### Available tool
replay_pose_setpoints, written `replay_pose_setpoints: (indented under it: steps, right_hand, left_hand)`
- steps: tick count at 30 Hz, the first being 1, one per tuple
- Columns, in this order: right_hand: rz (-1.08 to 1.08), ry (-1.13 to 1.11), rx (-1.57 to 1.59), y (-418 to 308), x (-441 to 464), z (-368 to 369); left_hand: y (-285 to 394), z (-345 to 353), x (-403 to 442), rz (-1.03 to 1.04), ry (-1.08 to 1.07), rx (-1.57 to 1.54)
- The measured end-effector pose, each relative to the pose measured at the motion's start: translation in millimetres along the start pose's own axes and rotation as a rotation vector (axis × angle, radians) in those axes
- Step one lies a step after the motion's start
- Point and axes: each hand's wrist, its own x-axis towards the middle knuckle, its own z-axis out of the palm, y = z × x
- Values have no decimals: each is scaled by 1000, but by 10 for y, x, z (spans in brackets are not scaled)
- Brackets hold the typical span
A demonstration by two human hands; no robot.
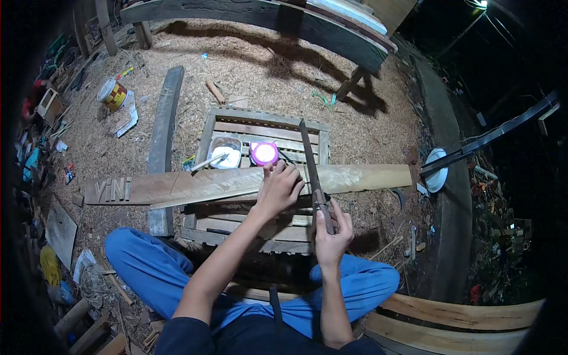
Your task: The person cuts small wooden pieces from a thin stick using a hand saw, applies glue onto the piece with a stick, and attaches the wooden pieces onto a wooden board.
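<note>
A long wooden board (231, 182) lies crosswise in front of me, with raised letters (113, 190) reading "VINI" at its left end. My left hand (279, 186) is closed over the middle of the board, fingers bent at its far side. In my right hand (335, 232) is the handle of a machete (310, 155), its long dark blade pointing away from me across the board. Just beyond the board sit a clear tub (232, 144) of white material, a stick (208, 161) leaning on its rim, and a pink-rimmed round item (264, 153) with a bright white face.
Under the board stands a slatted wooden frame (266, 244). A thick beam (167, 106) lies to its left on shavings-covered ground. Farther off are a bench (248, 16) and a yellow-brown bucket (113, 94). A white dish (436, 171) is at right, and planks (461, 313) lie lower right.
</note>
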Motion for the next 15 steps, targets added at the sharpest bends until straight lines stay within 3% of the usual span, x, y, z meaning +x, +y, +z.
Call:
replay_pose_setpoints:
  steps: [15]
  right_hand:
    - [-55, -103, -177, -29, 169, 258]
  left_hand:
    - [5, 12, -4, -14, 8, -16]
